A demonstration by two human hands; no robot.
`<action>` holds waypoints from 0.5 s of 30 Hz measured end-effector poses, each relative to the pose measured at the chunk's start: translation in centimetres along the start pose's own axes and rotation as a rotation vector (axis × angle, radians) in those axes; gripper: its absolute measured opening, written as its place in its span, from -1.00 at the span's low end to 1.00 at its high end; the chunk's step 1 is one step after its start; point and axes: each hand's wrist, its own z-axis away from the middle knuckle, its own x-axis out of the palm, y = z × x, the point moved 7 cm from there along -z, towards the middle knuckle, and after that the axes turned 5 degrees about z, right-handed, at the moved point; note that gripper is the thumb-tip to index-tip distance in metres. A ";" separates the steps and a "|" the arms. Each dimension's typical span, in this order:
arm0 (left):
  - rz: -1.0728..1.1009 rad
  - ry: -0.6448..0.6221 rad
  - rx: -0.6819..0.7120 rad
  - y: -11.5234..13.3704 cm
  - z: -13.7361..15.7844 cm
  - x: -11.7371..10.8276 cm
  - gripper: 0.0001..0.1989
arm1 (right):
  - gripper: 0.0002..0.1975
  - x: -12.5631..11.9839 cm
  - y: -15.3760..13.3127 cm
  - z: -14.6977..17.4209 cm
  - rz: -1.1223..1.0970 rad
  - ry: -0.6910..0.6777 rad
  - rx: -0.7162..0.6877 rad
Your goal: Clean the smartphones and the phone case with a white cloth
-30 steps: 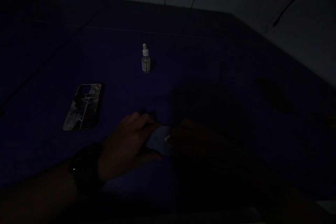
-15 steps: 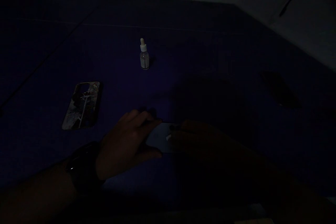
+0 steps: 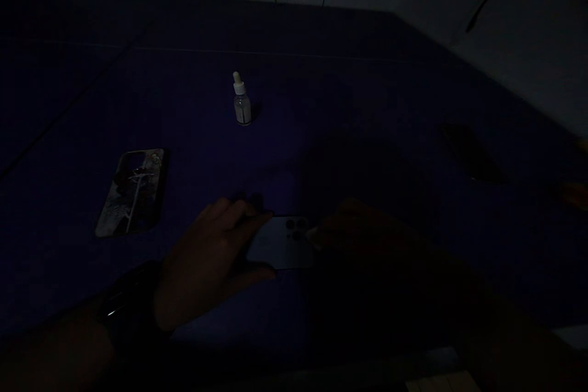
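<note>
A smartphone (image 3: 271, 245) lies back up on the dark blue table, its camera lenses toward the right end. My left hand (image 3: 209, 257), with a dark watch on the wrist, grips its left part between the thumb and fingers along the two long edges. Over the phone's right end, my right hand (image 3: 361, 229) is deep in shadow, fingers drawn together on a small white piece (image 3: 313, 233) beside the lenses. What that piece is made of cannot be made out, nor whether it touches the phone.
A dropper bottle (image 3: 242, 109) stands upright beyond the phone. To the left lies a patterned phone case (image 3: 133, 196). A dark flat object (image 3: 473, 153) lies at right. Cables hang along the wall. Something pale (image 3: 441, 383) shows at the bottom edge.
My right hand has shifted slightly right with the white piece, uncovering the phone's camera lenses. My left hand keeps its grip. The whole view has shifted a little.
</note>
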 end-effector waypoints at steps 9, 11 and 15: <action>0.003 0.009 -0.015 0.1 0.0 -0.2 -0.36 | -0.72 0.8 1.3 -0.7 0.088 0.092 0.041; 0.005 0.012 -0.014 0.1 0.0 -0.1 -0.37 | -0.70 1.0 0.9 -0.5 0.057 0.050 0.036; 0.010 0.005 -0.015 0.1 0.0 -0.1 -0.37 | -0.67 1.0 0.4 -0.2 0.037 0.013 -0.002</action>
